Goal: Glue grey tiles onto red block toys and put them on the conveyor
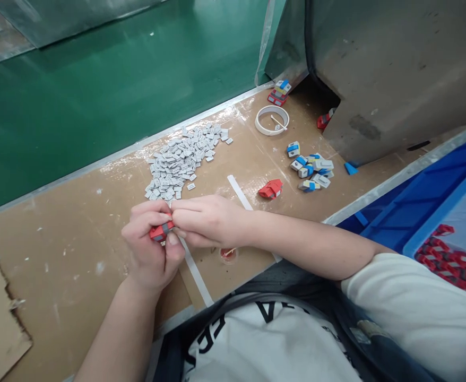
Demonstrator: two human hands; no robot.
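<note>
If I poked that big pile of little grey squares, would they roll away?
Probably not. The grey squares look flat and thin, so they would likely slide and scatter, not roll. They seem very light, since they lie loosely heaped on the brown tabletop, so a push or a puff of air might spread them. Being so small, they look fiddly to pinch up singly.

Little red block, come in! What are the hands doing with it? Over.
Left hand grips the small red plastic block. Right hand pinches at its top. Pile of small grey tiles just beyond, apart from the hands.
</note>
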